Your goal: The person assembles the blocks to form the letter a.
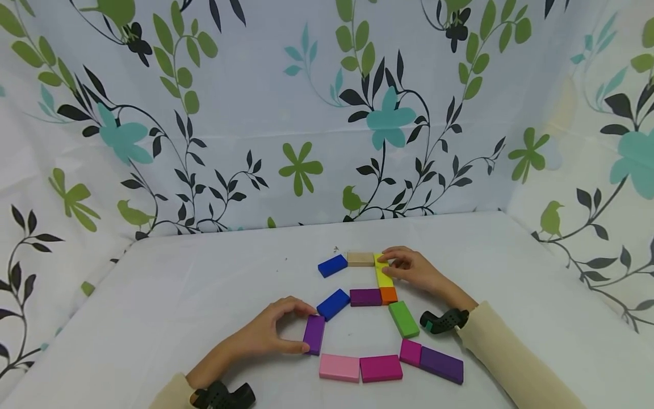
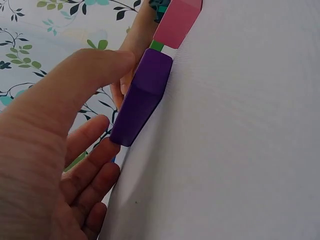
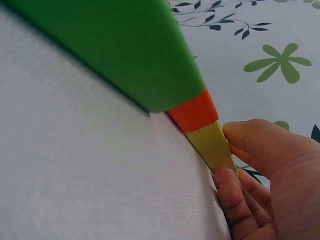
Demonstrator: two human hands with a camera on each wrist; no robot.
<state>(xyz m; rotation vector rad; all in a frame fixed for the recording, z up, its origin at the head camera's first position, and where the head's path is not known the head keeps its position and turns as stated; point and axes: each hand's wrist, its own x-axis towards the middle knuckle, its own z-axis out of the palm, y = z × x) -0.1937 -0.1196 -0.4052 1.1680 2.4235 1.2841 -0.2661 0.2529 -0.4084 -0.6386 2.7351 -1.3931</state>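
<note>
My left hand [image 1: 268, 329] holds a purple block [image 1: 314, 334] by its two ends, the thumb at the near end and fingertips at the far end, as the left wrist view shows close up. At the far right of the block outline, my right hand [image 1: 411, 267] pinches a yellow block [image 1: 384, 272] between thumb and fingers. An orange block [image 1: 388, 295] sits at the near end of the yellow one. A tan block [image 1: 360, 259] meets its far end. Close to the purple block's far end lies a blue block [image 1: 333, 304].
Another blue block [image 1: 332, 266] lies left of the tan one. A dark magenta block [image 1: 365, 297] crosses the middle. Nearer are a green block [image 1: 403, 319], a pink block [image 1: 339, 367], magenta blocks [image 1: 381, 368] and a dark purple block [image 1: 441, 365]. Patterned cloth [image 1: 327, 113] hangs behind the white table [image 1: 214, 272].
</note>
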